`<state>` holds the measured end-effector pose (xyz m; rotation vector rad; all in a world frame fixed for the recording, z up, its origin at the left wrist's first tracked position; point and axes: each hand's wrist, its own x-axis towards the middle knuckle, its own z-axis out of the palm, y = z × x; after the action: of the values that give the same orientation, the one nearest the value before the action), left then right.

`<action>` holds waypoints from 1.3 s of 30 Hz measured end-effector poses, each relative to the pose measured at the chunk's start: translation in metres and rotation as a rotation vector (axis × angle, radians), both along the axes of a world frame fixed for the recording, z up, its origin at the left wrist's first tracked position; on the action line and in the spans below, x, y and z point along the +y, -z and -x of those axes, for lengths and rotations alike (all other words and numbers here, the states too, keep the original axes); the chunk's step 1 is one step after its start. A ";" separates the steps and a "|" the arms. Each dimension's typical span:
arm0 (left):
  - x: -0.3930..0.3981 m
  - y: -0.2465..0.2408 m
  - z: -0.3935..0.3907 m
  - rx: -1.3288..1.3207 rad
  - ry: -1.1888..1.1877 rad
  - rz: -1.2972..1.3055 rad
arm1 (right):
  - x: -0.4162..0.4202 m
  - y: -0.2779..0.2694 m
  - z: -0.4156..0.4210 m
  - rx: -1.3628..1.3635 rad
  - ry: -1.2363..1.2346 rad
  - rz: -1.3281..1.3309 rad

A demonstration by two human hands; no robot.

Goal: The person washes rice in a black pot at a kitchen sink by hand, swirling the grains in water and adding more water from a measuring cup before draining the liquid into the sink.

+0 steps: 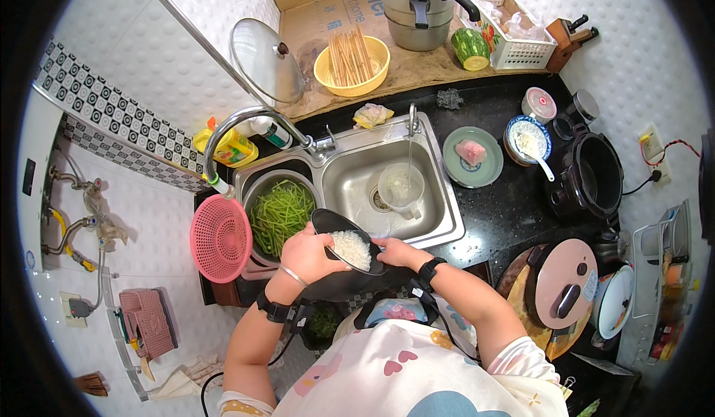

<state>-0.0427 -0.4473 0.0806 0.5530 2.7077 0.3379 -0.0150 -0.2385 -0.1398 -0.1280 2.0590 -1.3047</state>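
A dark bowl tilts over the sink's front edge with white rice in it. My left hand grips its left side, and the fingers of my right hand are at its right rim. In the steel sink a translucent plastic jug stands under the thin stream from the small tap. Left of it, a steel basin holds cut green stems. A pink colander is beside that basin, under the curved faucet.
Right of the sink are a plate with raw meat, a patterned bowl with a spoon and a black pot. A pink lidded appliance stands nearer. Behind are a chopstick basket and a pressure cooker.
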 end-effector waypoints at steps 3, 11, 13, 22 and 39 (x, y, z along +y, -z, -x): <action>-0.007 0.000 -0.002 0.019 -0.006 -0.150 | 0.002 0.006 -0.001 0.055 0.053 0.017; -0.031 0.016 -0.021 0.116 -0.059 -0.502 | 0.020 -0.051 0.007 0.027 0.207 -0.014; -0.030 0.016 -0.021 0.120 -0.106 -0.520 | 0.027 -0.046 0.008 -0.025 0.287 0.138; -0.019 0.036 0.005 0.241 -0.290 -0.683 | 0.111 -0.037 0.058 0.315 0.190 -0.431; 0.023 0.054 0.088 0.255 -0.510 -0.782 | 0.182 0.010 0.298 0.909 -0.579 -0.677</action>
<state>-0.1311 -0.4241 0.0262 0.0655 2.8544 1.5879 -0.3134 -0.0568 -0.1494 -1.0644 2.7583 -0.1172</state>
